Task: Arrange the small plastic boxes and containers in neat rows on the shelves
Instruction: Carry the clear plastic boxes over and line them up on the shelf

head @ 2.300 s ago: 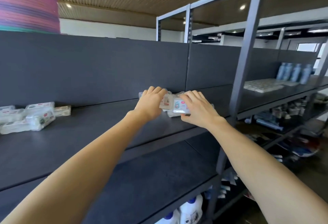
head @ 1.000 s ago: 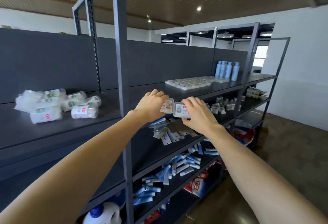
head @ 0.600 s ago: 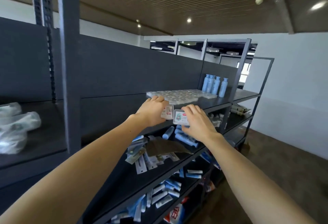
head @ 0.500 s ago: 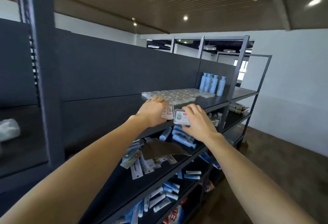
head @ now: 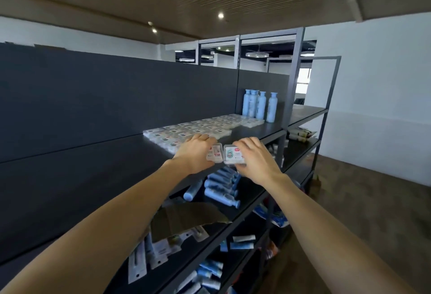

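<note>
The dark top shelf (head: pixel 98 177) runs the length of the rack. On it, toward its far end, clear small boxes (head: pixel 198 128) lie flat in neat rows, with pale blue bottles (head: pixel 258 106) standing just behind them. Over the shelf's front edge, near the rows, the left hand (head: pixel 194 151) clasps a small clear box (head: pixel 214 153), fingers curled round it; beside it, the right hand (head: pixel 255 158) grips a second box (head: pixel 234 155), label facing up.
</note>
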`<state>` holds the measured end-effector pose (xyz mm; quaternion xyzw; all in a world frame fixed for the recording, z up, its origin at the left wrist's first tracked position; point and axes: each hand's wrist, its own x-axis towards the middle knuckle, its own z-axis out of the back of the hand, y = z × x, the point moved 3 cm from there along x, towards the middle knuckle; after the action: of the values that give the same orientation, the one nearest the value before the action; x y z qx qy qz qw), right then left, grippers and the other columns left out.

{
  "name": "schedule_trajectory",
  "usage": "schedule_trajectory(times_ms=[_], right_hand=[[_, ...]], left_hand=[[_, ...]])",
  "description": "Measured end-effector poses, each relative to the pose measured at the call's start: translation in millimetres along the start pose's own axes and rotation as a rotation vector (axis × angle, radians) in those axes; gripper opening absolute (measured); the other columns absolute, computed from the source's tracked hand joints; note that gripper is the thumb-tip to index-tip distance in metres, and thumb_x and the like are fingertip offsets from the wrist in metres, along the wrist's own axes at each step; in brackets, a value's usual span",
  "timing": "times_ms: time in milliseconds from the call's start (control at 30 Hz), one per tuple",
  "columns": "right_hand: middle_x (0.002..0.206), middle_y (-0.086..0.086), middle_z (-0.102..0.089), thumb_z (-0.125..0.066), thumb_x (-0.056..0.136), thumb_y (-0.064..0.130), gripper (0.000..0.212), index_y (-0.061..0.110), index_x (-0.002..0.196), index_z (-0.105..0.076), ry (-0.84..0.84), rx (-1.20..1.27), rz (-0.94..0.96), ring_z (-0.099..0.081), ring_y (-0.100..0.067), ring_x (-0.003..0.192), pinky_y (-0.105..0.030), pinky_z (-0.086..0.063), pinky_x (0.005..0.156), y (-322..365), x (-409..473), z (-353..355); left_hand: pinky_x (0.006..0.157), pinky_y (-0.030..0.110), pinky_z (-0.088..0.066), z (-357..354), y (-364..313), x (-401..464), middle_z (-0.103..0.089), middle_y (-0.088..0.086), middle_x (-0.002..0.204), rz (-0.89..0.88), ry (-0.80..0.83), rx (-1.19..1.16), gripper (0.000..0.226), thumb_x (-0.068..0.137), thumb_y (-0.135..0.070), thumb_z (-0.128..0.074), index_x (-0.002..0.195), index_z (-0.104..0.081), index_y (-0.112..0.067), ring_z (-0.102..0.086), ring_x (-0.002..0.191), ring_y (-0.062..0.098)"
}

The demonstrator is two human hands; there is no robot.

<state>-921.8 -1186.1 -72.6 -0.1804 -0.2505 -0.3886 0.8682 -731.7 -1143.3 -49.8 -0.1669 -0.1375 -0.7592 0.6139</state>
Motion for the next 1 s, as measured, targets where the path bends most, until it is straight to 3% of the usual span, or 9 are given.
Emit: schedule_trajectory(times_ms=[133, 500, 1000], right_hand=[[0.136, -0.001, -0.052, -0.074, 0.085, 0.027, 0.062, 0.015, 0.139, -0.049, -0.007, 0.001, 0.026, -0.037, -0.025, 0.129, -0.038, -0.035, 0.109, -60.2, 17.5, -25.3], [0.146, -0.001, -0.045, -0.068, 0.093, 0.02, 0.056, 0.015, 0.143, -0.043, 0.042, 0.125, 0.104, -0.032, -0.023, 0.137, -0.035, -0.031, 0.114, -216.7, 78.5, -89.4], [0.142, -0.005, -0.046, -0.063, 0.096, 0.012, 0.044, 0.013, 0.136, -0.047, 0.14, 0.24, 0.232, -0.036, -0.026, 0.133, -0.036, -0.033, 0.11, -290.6, 179.6, -171.8]], left_hand=[[0.102, 0.041, -0.036, -25.4, -20.2, 54.8, -0.05, 0.003, 0.137, 0.03, 0.011, 0.032, 0.064, 0.083, -0.042, -0.07, 0.138, -0.044, -0.023, -0.039, 0.128, 0.026], [0.099, 0.043, -0.045, -85.2, -59.1, 191.2, -0.046, 0.001, 0.139, 0.229, 0.032, -0.003, 0.071, 0.082, -0.045, -0.073, 0.141, -0.043, -0.021, -0.04, 0.131, 0.024], [0.098, 0.036, -0.043, -128.7, -42.0, 286.0, -0.057, 0.002, 0.136, 0.37, 0.01, 0.065, 0.057, 0.086, -0.045, -0.069, 0.136, -0.054, -0.024, -0.053, 0.121, 0.023]])
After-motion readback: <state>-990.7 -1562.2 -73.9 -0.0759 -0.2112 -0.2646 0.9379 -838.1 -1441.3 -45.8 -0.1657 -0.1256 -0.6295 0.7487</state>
